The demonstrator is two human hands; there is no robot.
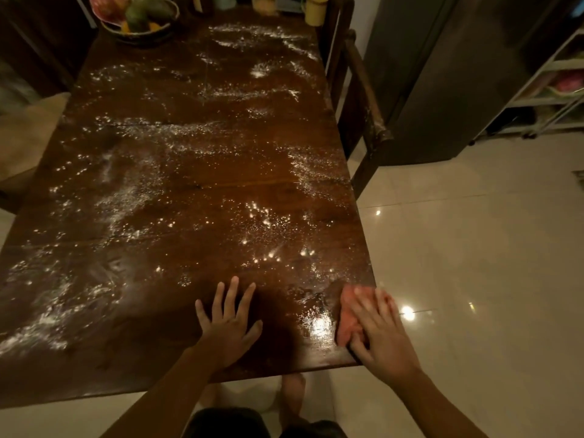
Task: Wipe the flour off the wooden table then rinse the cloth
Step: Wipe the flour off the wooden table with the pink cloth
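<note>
Pink and bunched, the cloth (347, 314) lies at the near right corner of the wooden table (196, 172), pressed flat under the right hand (379, 333), whose fingers are spread over it rather than curled around it; the hand is blurred. Just left of the cloth a wet patch of the tabletop shines. The left hand (228, 324) rests palm down on the bare wood near the front edge, fingers splayed, holding nothing. Beyond the hands, flour (126, 200) is scattered in white streaks and specks across nearly the whole surface, thickest at the near left and along the middle. At the far end stand a woven basket of fruit (142, 17) and a yellow mug (316, 11). A wooden chair (363, 90) sits against the right side, with a dark refrigerator (442, 74) behind it on pale glossy floor tiles (474, 279). No writing is legible anywhere.
</note>
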